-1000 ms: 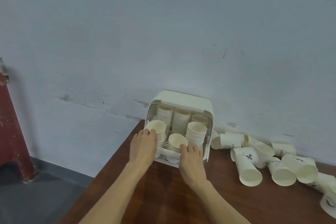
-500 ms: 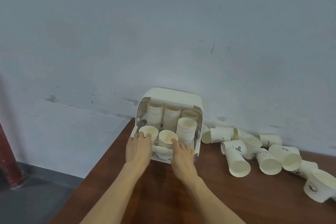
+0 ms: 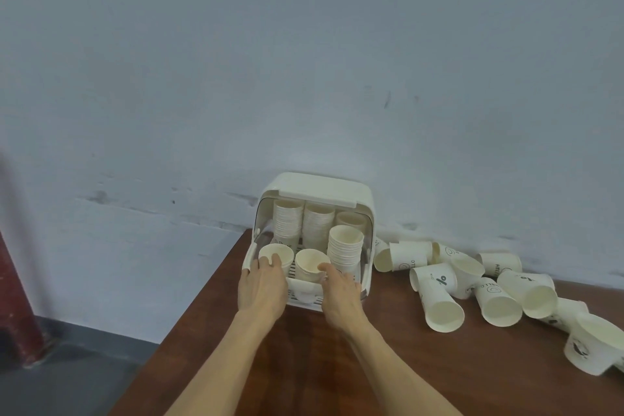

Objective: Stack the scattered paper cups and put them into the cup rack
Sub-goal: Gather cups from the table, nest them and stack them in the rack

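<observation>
**Both hands at the front of the cup rack**

The white cup rack [image 3: 315, 187] stands at the far left corner of the brown tabletop [image 3: 304, 365], against the pale wall [image 3: 304, 61], with its front open toward the person. Inside, tall stacks of paper cups [image 3: 317, 224] fill the far row, and a shorter stack [image 3: 345, 246] stands at the near right. Two low cups sit in the near row: the left cup [image 3: 276, 256] and the middle cup [image 3: 311, 263].

The left hand [image 3: 261, 287] reaches in at the rack's near left, its fingers curled over the rim of the left cup, the grip clamped on it. The right hand [image 3: 341, 294] lies at the rack's near edge, a fingertip touching the rim of the middle cup; whether that grip is apart or closed on the cup cannot be told.

To the right of the rack, scattered paper cups [image 3: 442, 300] lie on their sides across the tabletop, several touching one another.
</observation>
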{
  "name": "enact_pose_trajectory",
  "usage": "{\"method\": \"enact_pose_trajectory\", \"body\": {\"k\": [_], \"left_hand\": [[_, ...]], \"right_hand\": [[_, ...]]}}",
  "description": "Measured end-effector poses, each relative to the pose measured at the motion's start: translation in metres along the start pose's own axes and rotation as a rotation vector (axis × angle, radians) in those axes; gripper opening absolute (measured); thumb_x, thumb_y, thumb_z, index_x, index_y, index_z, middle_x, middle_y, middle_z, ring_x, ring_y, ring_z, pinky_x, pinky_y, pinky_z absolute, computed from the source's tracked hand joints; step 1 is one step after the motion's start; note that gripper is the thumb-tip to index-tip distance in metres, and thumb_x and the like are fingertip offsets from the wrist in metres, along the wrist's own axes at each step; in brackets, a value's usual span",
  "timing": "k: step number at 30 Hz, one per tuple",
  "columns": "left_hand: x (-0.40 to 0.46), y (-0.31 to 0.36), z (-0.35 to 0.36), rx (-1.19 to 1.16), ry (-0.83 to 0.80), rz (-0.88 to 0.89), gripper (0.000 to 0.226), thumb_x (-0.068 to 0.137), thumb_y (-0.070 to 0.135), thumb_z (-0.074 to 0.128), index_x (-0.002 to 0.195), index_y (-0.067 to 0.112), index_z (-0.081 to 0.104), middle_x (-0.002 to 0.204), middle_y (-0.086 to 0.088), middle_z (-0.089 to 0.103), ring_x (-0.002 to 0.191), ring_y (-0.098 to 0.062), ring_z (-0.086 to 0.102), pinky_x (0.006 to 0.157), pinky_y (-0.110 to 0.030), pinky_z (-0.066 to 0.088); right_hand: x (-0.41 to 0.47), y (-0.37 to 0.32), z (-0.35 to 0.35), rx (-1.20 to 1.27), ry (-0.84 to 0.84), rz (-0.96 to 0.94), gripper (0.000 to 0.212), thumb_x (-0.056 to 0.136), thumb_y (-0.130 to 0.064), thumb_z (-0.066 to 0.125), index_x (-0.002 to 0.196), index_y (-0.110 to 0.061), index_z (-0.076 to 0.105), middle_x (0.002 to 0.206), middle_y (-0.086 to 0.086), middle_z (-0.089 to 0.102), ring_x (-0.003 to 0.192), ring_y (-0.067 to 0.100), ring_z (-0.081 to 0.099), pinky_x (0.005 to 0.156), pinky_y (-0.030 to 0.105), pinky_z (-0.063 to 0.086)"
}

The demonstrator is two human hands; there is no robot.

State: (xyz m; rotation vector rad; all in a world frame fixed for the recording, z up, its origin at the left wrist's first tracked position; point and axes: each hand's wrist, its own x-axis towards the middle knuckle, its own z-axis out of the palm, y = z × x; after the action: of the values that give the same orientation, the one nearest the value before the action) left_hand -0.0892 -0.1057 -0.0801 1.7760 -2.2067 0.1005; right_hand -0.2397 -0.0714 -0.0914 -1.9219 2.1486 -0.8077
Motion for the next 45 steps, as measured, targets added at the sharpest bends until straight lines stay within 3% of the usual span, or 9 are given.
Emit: {"method": "enact_pose_trajectory", "body": {"k": [6,8,11,17,21,28,33,37,45], "left_hand": [[-0.019,0.004,-0.009,-0.080,-0.020,0.020,0.052,0.098,0.028,0.041,0.146,0.015,0.027,0.139,-0.011,0.044,0.123,-0.028,0.046,0.095,-0.038,0.043],[-0.026,0.003,-0.014,-0.096,-0.031,0.051,0.051,0.098,0.029,0.040,0.145,0.017,0.027,0.140,-0.011,0.043,0.123,-0.028,0.047,0.094,-0.039,0.043],[-0.032,0.002,-0.025,-0.089,-0.048,0.099,0.047,0.099,0.031,0.039,0.143,0.018,0.031,0.137,-0.010,0.045,0.121,-0.027,0.047,0.094,-0.038,0.045],[-0.040,0.031,-0.042,-0.057,-0.056,0.166,0.036,0.098,0.029,0.038,0.130,0.015,0.043,0.125,-0.009,0.049,0.115,-0.028,0.048,0.089,-0.041,0.044],[-0.047,0.063,-0.038,-0.059,-0.058,0.256,0.036,0.098,0.032,0.038,0.129,0.015,0.044,0.125,-0.009,0.048,0.114,-0.028,0.047,0.091,-0.041,0.043],[-0.058,0.123,-0.021,-0.123,-0.083,0.379,0.034,0.099,0.031,0.039,0.128,0.017,0.047,0.126,-0.008,0.050,0.113,-0.026,0.049,0.092,-0.039,0.043],[-0.061,0.169,-0.003,-0.147,-0.127,0.470,0.035,0.099,0.029,0.038,0.131,0.018,0.047,0.125,-0.007,0.049,0.115,-0.025,0.047,0.096,-0.038,0.042],[-0.063,0.200,0.013,-0.109,-0.198,0.532,0.037,0.097,0.025,0.038,0.132,0.020,0.046,0.123,-0.008,0.048,0.113,-0.027,0.046,0.093,-0.040,0.041],[-0.057,0.231,0.034,0.030,-0.264,0.596,0.046,0.095,0.020,0.041,0.140,0.019,0.036,0.127,-0.012,0.046,0.114,-0.031,0.044,0.092,-0.041,0.039]], "right_hand": [[0.002,-0.002,-0.003,0.069,-0.031,-0.018,0.061,0.091,-0.005,0.040,0.147,-0.028,0.031,0.127,0.009,0.058,0.113,0.030,0.050,0.095,0.043,0.038],[0.000,-0.005,-0.012,0.145,-0.063,-0.011,0.055,0.093,-0.010,0.040,0.146,-0.024,0.034,0.129,0.008,0.058,0.115,0.027,0.052,0.098,0.041,0.041],[-0.009,-0.004,-0.025,0.207,-0.020,-0.037,0.041,0.090,-0.009,0.042,0.130,-0.018,0.048,0.118,0.005,0.060,0.102,0.021,0.054,0.086,0.032,0.044],[-0.039,0.016,-0.041,-0.068,0.042,-0.081,0.045,0.090,-0.010,0.040,0.135,-0.015,0.043,0.122,0.008,0.052,0.112,0.027,0.046,0.093,0.037,0.038],[-0.056,0.040,-0.060,-0.161,0.094,-0.019,0.045,0.091,-0.013,0.039,0.136,-0.016,0.040,0.121,0.006,0.051,0.111,0.027,0.047,0.090,0.036,0.036],[-0.078,0.101,-0.095,-0.170,0.185,0.027,0.045,0.095,-0.016,0.041,0.139,-0.011,0.041,0.126,0.006,0.052,0.116,0.022,0.047,0.099,0.032,0.035],[-0.086,0.140,-0.122,-0.162,0.219,0.107,0.044,0.094,-0.014,0.041,0.139,-0.010,0.041,0.126,0.008,0.052,0.114,0.026,0.048,0.095,0.036,0.039],[-0.094,0.168,-0.135,-0.117,0.248,0.154,0.040,0.089,-0.010,0.045,0.129,-0.012,0.049,0.111,0.009,0.057,0.104,0.030,0.053,0.085,0.038,0.042],[-0.104,0.203,-0.137,-0.126,0.202,0.331,0.042,0.095,-0.020,0.042,0.136,-0.011,0.043,0.125,0.009,0.052,0.113,0.027,0.050,0.095,0.039,0.040]]}}
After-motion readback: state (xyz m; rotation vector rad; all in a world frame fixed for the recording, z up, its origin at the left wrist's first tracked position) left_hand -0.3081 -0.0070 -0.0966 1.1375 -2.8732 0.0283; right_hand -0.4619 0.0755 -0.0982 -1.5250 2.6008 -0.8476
